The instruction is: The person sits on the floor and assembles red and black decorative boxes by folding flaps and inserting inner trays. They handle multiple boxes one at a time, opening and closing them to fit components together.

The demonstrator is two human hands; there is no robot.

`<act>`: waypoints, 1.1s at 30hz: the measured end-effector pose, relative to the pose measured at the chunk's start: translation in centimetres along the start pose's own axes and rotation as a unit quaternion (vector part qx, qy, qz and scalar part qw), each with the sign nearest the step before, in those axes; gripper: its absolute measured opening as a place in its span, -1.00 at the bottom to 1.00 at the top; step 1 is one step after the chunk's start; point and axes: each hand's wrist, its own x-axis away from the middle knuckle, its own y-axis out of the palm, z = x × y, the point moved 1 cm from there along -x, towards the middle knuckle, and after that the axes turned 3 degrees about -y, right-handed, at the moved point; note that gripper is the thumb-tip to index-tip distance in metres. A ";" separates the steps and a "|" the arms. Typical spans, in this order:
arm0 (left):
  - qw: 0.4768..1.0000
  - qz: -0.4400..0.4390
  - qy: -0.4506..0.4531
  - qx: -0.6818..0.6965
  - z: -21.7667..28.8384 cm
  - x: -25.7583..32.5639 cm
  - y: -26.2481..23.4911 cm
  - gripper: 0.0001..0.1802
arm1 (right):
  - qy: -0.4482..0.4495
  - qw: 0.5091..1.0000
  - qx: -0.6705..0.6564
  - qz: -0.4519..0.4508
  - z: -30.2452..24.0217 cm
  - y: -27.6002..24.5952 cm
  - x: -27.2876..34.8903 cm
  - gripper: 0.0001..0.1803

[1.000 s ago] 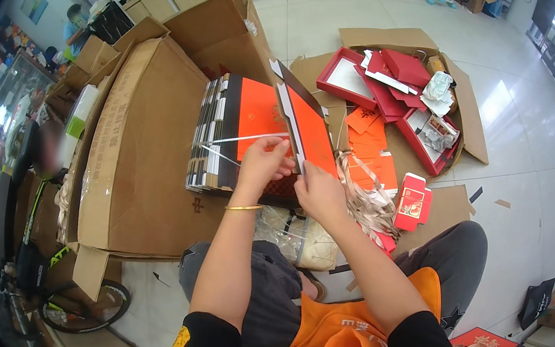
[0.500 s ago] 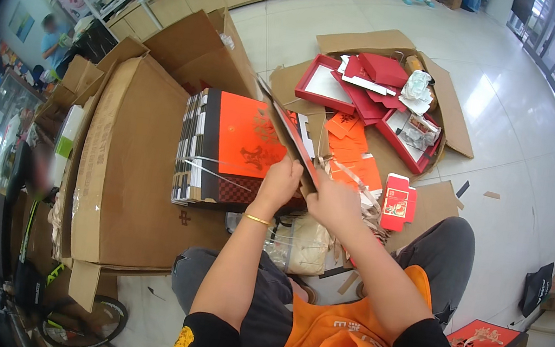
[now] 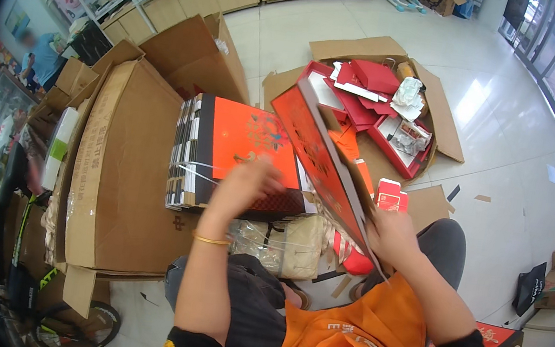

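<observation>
My right hand (image 3: 390,238) grips the edge of a flat orange-red gift box (image 3: 324,169) with gold decoration and a grey-brown edge, tilted up in front of me. My left hand (image 3: 247,185) is off that box and blurred by motion, so its finger posture is unclear. It hovers over the near part of a stack of flat gift boxes (image 3: 231,124), whose top one is orange-red and black with gold print. A pale strap (image 3: 204,165) runs across the stack.
A large brown carton (image 3: 129,167) stands left of the stack. Ahead, an open carton (image 3: 453,113) holds red boxes and crumpled wrapping. A small red box (image 3: 391,195) lies beyond my right hand, and a plastic-wrapped cream bundle (image 3: 299,247) by my legs. A person (image 3: 42,59) is at far left.
My left hand has let go of the flat gift box and moved left over the stack. My right hand has moved right with the box, turning its printed face into view.
</observation>
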 end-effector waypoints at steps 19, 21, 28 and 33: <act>0.968 0.079 0.050 0.232 -10.5 -7.7 4.6 -0.36 | -0.383 0.842 0.379 -0.029 -0.3 -17.9 15.0 -0.54; 0.979 0.071 -0.009 0.192 -11.9 -8.8 8.6 -0.32 | -0.357 0.847 0.393 -0.043 0.6 -18.4 17.2 -0.57; 0.970 0.214 0.034 -0.113 -10.3 -7.0 13.0 -0.31 | 0.099 0.899 0.360 0.227 1.2 -16.6 20.1 -0.16; 0.969 0.228 0.037 -0.088 -9.8 -6.2 16.1 -0.34 | 0.351 0.824 0.077 0.438 6.7 -11.2 24.2 -0.26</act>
